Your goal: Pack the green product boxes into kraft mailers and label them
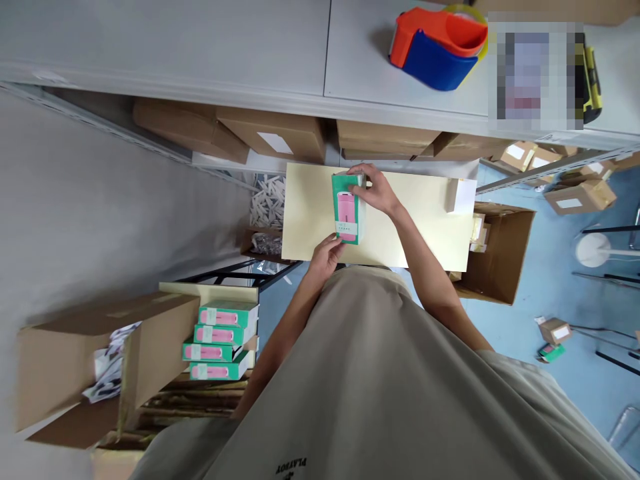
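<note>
A green box with a pink picture (347,208) is held over a pale yellow tabletop (420,220). My left hand (326,257) grips its near end from below. My right hand (374,189) is closed over its far end, fingers wrapped on the top edge. The box stands lengthwise between the two hands, its printed face up towards the camera.
A stack of several matching green boxes (223,340) lies at the lower left beside an open cardboard carton (100,360). A small white box (460,195) sits on the tabletop's right end. An open brown carton (500,257) stands right of it. An orange-and-blue tape dispenser (435,47) rests on the grey shelf (200,47).
</note>
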Demonstrator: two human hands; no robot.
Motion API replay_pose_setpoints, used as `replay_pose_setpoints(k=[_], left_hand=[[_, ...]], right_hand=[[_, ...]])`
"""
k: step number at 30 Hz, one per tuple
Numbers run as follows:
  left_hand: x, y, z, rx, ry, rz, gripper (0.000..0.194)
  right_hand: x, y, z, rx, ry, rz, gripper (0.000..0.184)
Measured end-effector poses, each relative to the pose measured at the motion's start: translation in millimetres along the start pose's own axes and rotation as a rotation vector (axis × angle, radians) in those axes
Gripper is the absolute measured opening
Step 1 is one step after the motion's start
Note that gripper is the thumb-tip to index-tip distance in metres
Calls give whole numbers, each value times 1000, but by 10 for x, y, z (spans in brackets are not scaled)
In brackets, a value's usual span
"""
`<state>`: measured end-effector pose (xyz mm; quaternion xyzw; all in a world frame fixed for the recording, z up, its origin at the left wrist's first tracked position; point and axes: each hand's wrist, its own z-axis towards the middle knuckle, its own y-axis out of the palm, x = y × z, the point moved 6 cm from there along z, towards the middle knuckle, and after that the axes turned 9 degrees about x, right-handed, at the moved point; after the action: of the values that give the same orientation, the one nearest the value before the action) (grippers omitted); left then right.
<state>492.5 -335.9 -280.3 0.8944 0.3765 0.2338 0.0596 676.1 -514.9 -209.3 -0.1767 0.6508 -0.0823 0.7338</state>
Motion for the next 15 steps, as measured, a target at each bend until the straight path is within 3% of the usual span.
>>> replay_pose_setpoints(k=[5, 9, 11, 15], left_hand=[[-30, -71, 71, 93, -148, -62, 7], [41, -55, 270, 121, -201, -93, 13], [157, 8, 414, 86, -146, -88, 11], [455, 207, 627, -120, 62, 57, 13]], right_hand=[[-90, 100, -56, -34, -45, 34, 35], [-423, 159, -344, -39, -169, -39, 32], [-647, 185, -618, -59, -206, -122, 30], [-904, 246, -1204, -148, -170, -243, 24]])
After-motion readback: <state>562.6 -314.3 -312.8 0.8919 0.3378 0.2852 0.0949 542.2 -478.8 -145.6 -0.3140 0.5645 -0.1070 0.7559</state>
